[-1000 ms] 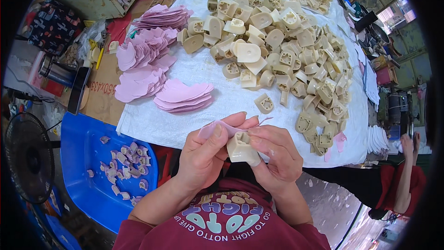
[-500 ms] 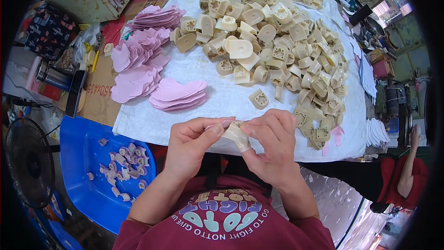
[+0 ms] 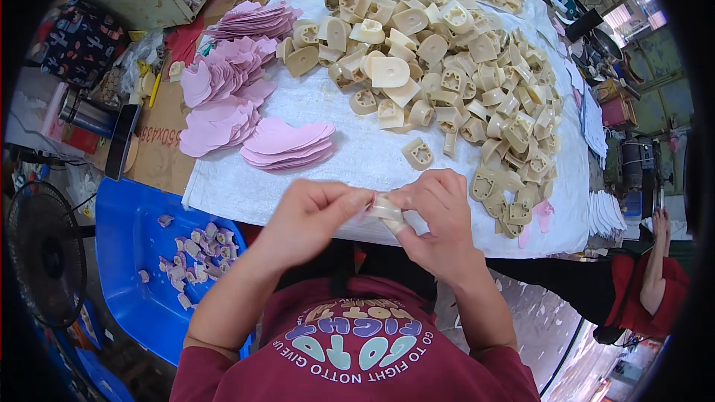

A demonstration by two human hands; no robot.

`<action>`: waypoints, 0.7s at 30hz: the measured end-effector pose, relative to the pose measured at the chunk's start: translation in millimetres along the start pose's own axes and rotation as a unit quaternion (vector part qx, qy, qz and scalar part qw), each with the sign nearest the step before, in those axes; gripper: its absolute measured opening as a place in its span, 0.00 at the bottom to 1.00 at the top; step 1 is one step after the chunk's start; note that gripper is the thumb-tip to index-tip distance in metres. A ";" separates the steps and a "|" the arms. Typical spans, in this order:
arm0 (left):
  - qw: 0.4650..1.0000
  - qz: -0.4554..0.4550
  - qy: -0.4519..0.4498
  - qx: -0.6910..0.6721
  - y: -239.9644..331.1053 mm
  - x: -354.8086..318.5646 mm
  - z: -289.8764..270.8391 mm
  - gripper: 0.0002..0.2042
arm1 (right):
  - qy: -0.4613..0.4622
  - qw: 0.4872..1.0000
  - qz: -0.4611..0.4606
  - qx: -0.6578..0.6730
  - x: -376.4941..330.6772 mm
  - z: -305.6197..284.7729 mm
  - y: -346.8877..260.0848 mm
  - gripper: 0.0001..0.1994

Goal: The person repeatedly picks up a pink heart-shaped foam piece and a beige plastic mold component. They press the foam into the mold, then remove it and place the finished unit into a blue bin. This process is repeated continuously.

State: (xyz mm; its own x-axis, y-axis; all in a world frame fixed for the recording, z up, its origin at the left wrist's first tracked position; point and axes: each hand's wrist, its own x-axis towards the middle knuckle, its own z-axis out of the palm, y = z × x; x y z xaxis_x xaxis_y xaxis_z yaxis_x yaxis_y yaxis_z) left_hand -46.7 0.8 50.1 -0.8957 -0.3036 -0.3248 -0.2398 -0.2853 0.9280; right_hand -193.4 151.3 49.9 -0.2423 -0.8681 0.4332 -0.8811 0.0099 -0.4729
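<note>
Close to my body at the table's front edge, my right hand (image 3: 441, 216) grips a glossy beige shoe heel (image 3: 387, 210). My left hand (image 3: 313, 219) is closed in a pinch at the heel's left side. A sliver of pink cover piece (image 3: 364, 217) shows there, against the heel; most of it is hidden by my fingers. One loose heel (image 3: 418, 153) lies on the white cloth (image 3: 357, 156) just beyond my hands. Past it spreads a large heap of beige heels (image 3: 454, 67). Stacked pink cut pieces (image 3: 289, 145) lie to the left.
A blue basin (image 3: 126, 253) at lower left holds several pink-covered heels (image 3: 201, 249). A black fan (image 3: 46, 253) stands beside it. Left of the cloth, a phone (image 3: 123, 141) stands near a metal flask (image 3: 89, 115). Another person (image 3: 655, 290) is at the right.
My left hand has turned and closed over the pink piece at the heel's side, its forearm shifting left. The heel has tilted in my right hand.
</note>
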 end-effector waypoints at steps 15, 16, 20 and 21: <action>0.994 0.019 -0.103 -0.024 3.0 8.9 -10.5 0.19 | 0.003 0.994 -0.001 0.112 2.4 -2.0 -3.3 0.15; 0.995 0.013 -0.096 -0.024 0.8 7.9 -9.6 0.19 | -0.004 0.993 0.011 0.118 2.2 0.4 -4.9 0.14; 0.999 0.018 -0.050 -0.010 6.1 15.7 -12.0 0.15 | 0.007 0.922 0.214 0.322 -6.0 11.7 -3.3 0.10; 0.998 0.039 -0.008 -0.039 -0.4 18.8 -5.8 0.14 | -0.002 0.892 0.255 0.372 -5.6 12.4 -3.7 0.09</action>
State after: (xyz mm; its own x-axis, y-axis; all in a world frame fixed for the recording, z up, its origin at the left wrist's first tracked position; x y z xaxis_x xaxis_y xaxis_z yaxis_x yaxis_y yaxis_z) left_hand -61.3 -10.1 42.5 -0.9169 -0.3124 -0.2482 -0.1400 -0.3306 0.9333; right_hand -183.7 150.0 39.7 -0.5316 -0.8469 0.0127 -0.1414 0.0740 -0.9872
